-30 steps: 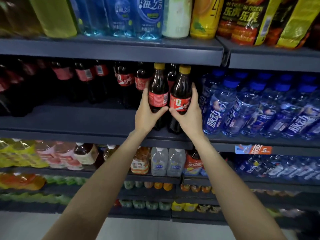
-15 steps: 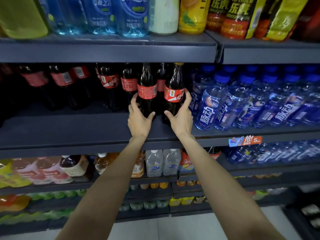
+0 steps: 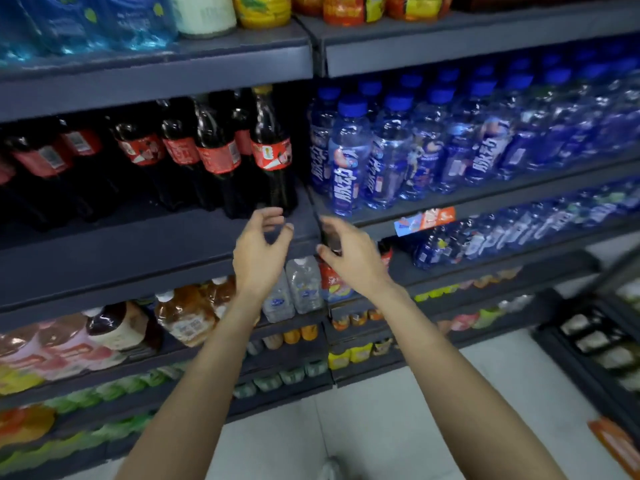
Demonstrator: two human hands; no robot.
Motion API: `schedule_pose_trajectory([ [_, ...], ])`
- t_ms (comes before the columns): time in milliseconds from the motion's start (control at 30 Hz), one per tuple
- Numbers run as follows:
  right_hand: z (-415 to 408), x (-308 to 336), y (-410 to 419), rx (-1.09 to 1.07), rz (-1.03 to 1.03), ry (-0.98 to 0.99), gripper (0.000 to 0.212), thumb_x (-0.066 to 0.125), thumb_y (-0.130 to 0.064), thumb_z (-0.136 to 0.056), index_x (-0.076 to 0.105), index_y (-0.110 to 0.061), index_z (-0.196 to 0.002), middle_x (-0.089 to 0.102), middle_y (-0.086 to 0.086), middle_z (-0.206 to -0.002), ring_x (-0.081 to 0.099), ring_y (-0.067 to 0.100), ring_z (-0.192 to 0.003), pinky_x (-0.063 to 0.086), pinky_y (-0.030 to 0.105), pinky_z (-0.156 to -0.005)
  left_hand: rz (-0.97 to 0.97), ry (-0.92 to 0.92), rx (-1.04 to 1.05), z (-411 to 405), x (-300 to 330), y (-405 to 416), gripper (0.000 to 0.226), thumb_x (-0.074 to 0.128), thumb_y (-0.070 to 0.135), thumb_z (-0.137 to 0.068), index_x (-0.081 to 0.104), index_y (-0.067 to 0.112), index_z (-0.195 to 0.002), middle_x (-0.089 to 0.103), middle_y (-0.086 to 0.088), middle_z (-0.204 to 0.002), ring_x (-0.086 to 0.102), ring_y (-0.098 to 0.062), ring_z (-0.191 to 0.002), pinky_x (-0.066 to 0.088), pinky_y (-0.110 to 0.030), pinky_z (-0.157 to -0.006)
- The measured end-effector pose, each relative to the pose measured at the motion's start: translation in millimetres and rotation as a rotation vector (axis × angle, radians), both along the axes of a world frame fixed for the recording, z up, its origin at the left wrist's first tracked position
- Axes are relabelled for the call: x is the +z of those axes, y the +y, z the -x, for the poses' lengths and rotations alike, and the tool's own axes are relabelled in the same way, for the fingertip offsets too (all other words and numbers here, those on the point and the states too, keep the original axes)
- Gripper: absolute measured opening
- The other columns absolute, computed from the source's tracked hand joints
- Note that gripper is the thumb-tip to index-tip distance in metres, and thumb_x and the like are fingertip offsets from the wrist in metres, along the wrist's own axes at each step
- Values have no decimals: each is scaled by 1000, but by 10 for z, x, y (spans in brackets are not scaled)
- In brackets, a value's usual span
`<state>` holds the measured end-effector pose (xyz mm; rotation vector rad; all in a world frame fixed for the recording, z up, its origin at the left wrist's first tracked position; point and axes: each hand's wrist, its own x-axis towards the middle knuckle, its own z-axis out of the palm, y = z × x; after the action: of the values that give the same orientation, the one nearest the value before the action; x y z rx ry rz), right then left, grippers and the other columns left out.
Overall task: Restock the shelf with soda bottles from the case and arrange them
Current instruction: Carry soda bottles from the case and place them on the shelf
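Left hand: raised before the shelf, palm turned inward, fingers loosely curved and apart, holding nothing, just below and in front of the soda bottles. Right hand: raised beside it at like height, fingers loosely curved, thumb toward the left hand; empty, though motion blur softens the fingertips. Both forearms run up from the lower frame and converge toward the shelf lip, the hands near each other but apart. Soda bottles: dark, red-labelled, upright in a row at the right end of the shelf; the frontmost, yellow-capped, stands nearest the divider. Bare shelf surface lies in front of the row and widens leftward, where the bottles sit farther back. Upper shelf edge sits close above the caps. Water bottles: blue-capped, packed tightly in the neighbouring bay, just right of the soda. Lower tiers hold mixed drinks; pale floor shows beneath the arms.
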<state>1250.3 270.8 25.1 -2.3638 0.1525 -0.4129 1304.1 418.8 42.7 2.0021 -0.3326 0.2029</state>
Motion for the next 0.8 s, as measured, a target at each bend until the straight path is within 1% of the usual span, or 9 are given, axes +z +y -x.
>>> schedule_pose_trajectory([
  [33, 256, -39, -121, -25, 38, 9, 41, 58, -23, -90, 52, -19, -131, 66, 6, -115, 62, 23, -105, 50, 38, -85, -20, 26, -94, 176, -10, -106, 23, 62, 25, -90, 58, 24, -112, 65, 12, -102, 61, -7, -100, 49, -30, -88],
  [100, 826, -142, -378, -102, 117, 50, 31, 55, -22, -91, 60, -21, -122, 71, 5, -92, 65, 24, -87, 50, 34, -67, -62, 47, -281, 562, -49, -388, 24, 63, 30, -84, 59, 25, -107, 65, 20, -90, 62, -3, -90, 49, -26, -84],
  [167, 1470, -309, -670, -169, 183, 97, 26, 54, -22, -91, 62, -20, -116, 69, 5, -83, 65, 27, -79, 49, 35, -60, -73, 74, -462, 1021, -153, -731, 28, 61, 32, -77, 61, 24, -103, 65, 22, -84, 60, 6, -82, 45, -17, -80],
  [267, 2489, -655, -1093, -311, 189, 226, 27, 54, -22, -89, 61, -22, -115, 69, 5, -90, 64, 30, -85, 50, 38, -65, -193, 147, -723, 1773, -432, -1215, 19, 64, 18, -89, 62, 23, -107, 67, 16, -85, 58, 12, -80, 40, -8, -75],
  [400, 3943, -1094, -1573, -476, 129, 399, 30, 52, -24, -91, 59, -22, -121, 68, 2, -109, 64, 27, -99, 51, 37, -78, -254, 274, -1037, 2766, -905, -1789, 23, 66, 21, -88, 61, 32, -107, 68, 12, -84, 61, 7, -81, 42, -9, -76],
  [533, 5582, -1494, -2010, -743, 32, 576, 30, 53, -24, -92, 59, -21, -121, 66, 1, -113, 63, 25, -101, 51, 36, -82, -365, 286, -1247, 3958, -1404, -2587, 23, 69, 18, -83, 64, 32, -101, 67, 14, -86, 60, -1, -74, 45, -18, -65],
  [633, 6514, -1679, -2211, -889, -68, 676, 31, 53, -23, -91, 59, -21, -121, 66, 4, -114, 62, 27, -103, 50, 38, -86, -514, 242, -1341, 4665, -1732, -3184, 22, 69, 23, -84, 66, 28, -106, 66, 16, -92, 63, -7, -80, 48, -22, -74],
  [733, 7317, -1828, -2418, -997, -151, 826, 35, 51, -25, -93, 54, -21, -127, 62, 5, -121, 58, 27, -108, 48, 36, -87, -770, 215, -1468, 5352, -2020, -3817, 29, 66, 32, -86, 64, 25, -114, 66, 11, -104, 62, -11, -91, 49, -26, -85],
  [800, 7779, -1924, -2568, -1024, -211, 934, 38, 50, -28, -94, 49, -23, -132, 57, 5, -128, 55, 27, -114, 45, 37, -89, -910, 196, -1544, 5778, -2221, -4198, 31, 65, 36, -86, 63, 26, -115, 67, 11, -107, 62, -12, -96, 48, -26, -87],
])
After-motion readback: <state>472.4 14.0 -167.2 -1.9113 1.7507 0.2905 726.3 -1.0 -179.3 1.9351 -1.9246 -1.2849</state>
